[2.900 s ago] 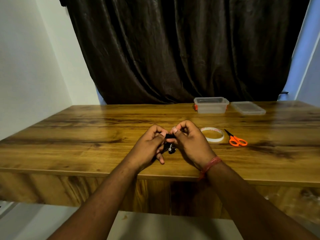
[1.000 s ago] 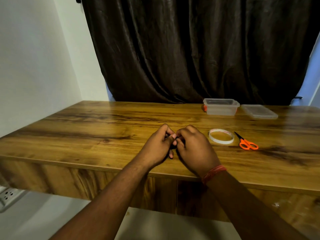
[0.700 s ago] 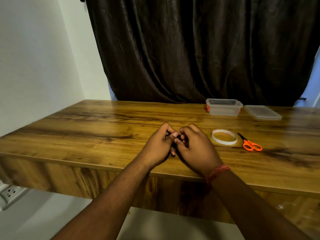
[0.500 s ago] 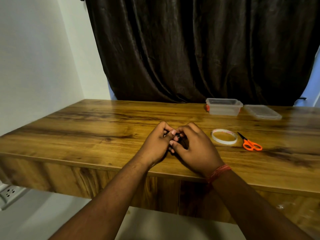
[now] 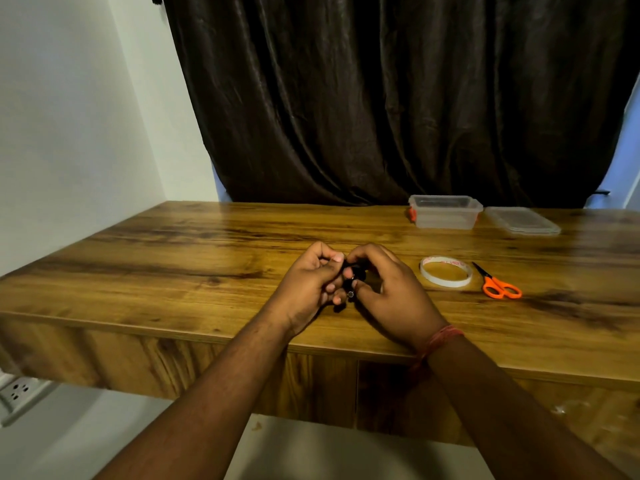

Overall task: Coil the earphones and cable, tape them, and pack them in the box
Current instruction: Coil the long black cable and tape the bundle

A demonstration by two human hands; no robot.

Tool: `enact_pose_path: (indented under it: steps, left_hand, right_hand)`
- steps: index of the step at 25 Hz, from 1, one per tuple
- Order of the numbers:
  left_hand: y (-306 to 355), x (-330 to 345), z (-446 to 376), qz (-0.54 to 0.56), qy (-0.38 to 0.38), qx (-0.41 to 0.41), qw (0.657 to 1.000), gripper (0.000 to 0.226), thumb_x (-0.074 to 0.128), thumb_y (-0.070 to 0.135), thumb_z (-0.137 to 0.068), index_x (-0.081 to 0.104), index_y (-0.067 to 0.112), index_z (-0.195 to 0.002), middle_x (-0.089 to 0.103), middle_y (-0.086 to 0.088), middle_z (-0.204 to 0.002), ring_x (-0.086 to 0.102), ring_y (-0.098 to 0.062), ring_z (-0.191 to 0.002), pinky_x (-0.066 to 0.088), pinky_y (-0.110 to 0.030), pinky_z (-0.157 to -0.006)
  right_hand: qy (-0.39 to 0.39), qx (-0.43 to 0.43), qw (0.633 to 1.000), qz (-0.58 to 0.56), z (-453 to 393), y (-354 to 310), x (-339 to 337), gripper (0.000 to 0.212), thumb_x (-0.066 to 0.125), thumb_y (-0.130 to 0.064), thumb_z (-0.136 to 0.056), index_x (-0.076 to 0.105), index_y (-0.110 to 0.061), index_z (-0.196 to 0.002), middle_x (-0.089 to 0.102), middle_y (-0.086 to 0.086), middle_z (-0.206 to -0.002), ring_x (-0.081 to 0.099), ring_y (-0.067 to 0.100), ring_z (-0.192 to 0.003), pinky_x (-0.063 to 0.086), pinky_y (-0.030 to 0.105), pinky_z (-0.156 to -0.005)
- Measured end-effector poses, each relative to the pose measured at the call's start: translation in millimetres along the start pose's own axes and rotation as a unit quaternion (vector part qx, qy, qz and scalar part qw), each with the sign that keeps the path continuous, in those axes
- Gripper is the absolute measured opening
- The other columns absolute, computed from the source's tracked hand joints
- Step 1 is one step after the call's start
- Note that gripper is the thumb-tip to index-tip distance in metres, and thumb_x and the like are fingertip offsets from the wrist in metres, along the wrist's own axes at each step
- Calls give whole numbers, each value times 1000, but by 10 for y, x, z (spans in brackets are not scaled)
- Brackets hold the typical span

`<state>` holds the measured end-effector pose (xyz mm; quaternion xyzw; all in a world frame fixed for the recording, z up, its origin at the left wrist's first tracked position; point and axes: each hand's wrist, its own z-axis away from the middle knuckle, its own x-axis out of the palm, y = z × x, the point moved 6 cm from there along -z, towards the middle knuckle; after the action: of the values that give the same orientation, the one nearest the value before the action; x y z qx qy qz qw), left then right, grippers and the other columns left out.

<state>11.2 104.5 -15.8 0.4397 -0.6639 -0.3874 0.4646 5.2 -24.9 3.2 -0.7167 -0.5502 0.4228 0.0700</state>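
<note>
A small black bundle of earphones [image 5: 351, 277] shows between my two hands, just above the wooden table [image 5: 173, 271] near its front edge. My left hand [image 5: 308, 289] curls its fingers round the bundle from the left. My right hand [image 5: 391, 296] holds it from the right with curled fingers. Most of the bundle is hidden by my fingers. A roll of clear tape [image 5: 446, 271] lies flat to the right of my hands. The clear plastic box [image 5: 445, 212] stands open at the back of the table, with its lid [image 5: 521, 220] lying beside it.
Orange-handled scissors [image 5: 498, 287] lie right of the tape roll. A dark curtain [image 5: 381, 98] hangs behind the table. A white wall runs along the left, with a power socket [image 5: 19, 393] low down under the table's edge.
My hands have stayed together at the table's front, working the black bundle. They have parted a little, so more of the earphones shows between the fingers than half a second ago.
</note>
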Motion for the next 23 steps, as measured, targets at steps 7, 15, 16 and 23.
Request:
enact_pose_path:
  steps: [7, 15, 16, 23]
  left_hand:
    - [11, 54, 47, -35, -49, -3, 998, 23, 67, 26, -84, 48, 13, -85, 50, -4, -61, 35, -8, -41, 33, -21, -41]
    - [1, 73, 52, -63, -27, -12, 998, 18, 53, -5, -94, 44, 10, -90, 56, 3, -56, 34, -5, -38, 27, -19, -36]
    - [-1, 77, 53, -68, -26, -15, 997, 19, 52, -7, -93, 43, 10, -90, 56, 3, -54, 33, -5, -37, 26, -19, -36]
    - [-24, 36, 45, -108, -7, -10, 994, 20, 58, -4, -91, 46, 12, -94, 57, -8, -78, 35, -14, -43, 25, -21, -37]
  right_hand:
    - [33, -45, 998, 31, 8, -40, -52, 23, 63, 0, -85, 62, -15, -103, 58, -5, -99, 55, 8, -93, 45, 20, -79]
    - [45, -47, 997, 43, 14, -36, -64, 22, 65, 0, -83, 64, -14, -100, 58, -6, -98, 54, 7, -92, 42, 16, -79]
    - [45, -45, 997, 44, 15, -34, -63, 23, 65, 0, -83, 64, -15, -100, 57, -8, -98, 54, 7, -93, 41, 15, -79]
    - [36, -28, 998, 44, 12, -13, -57, 25, 64, -1, -84, 63, -18, -103, 58, -7, -102, 55, 8, -96, 44, 18, -82]
